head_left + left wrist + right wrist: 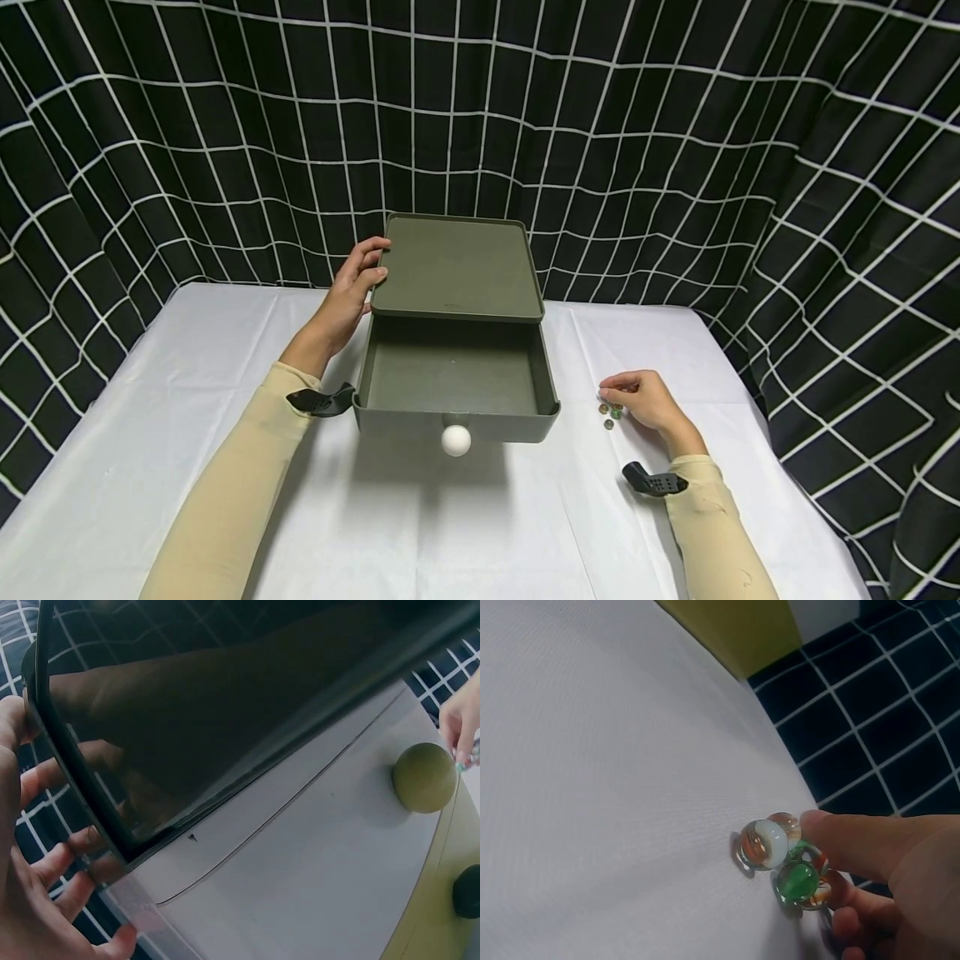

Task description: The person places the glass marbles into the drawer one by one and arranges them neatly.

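An olive-green box (457,267) stands on the table with its drawer (457,427) pulled out, a white ball knob (456,440) on the front. My left hand (347,296) touches the box's left side, fingers spread along the edge; in the left wrist view the same hand (45,892) lies beside a dark, glossy box wall. Right of the drawer, my right hand (651,402) is over several glass marbles (608,424). A green marble (799,881) and an orange-and-white one (765,844) show near its fingertips. Whether the fingers pinch a marble is unclear.
A white cloth (480,533) covers the table. Black curtains with a white grid (465,108) hang behind it and at both sides. Both forearms wear pale yellow sleeves (232,483), with a dark device (656,481) at each wrist.
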The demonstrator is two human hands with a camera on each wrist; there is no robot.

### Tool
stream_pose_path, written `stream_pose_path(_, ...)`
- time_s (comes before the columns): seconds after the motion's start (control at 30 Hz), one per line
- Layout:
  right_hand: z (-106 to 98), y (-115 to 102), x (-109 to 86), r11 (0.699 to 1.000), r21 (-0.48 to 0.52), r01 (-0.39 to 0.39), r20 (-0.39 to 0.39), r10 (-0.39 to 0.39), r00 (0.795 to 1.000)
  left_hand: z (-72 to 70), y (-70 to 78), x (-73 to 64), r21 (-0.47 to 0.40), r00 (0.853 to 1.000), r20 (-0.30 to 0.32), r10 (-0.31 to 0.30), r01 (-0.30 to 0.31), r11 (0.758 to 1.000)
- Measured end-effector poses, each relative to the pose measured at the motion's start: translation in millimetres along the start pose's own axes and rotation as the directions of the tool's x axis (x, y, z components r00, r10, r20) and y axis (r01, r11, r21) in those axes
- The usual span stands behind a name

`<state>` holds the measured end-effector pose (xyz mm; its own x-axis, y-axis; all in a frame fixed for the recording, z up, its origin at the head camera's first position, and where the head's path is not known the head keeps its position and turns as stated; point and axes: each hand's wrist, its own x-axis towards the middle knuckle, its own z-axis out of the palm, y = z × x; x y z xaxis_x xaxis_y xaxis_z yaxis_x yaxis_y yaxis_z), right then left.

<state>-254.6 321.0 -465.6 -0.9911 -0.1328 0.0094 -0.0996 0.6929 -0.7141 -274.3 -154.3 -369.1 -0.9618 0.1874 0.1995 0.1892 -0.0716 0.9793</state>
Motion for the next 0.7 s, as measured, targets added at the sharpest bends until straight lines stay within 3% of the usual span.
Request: stream_pose_path(0.7, 0.2, -4.7, -1.3, 1.000, -0.014, -0.014, -0.014, 0.014, 1.000, -0.4, -0.6, 0.2, 0.018, 1.000, -0.007, -0.006, 0.006, 1.000)
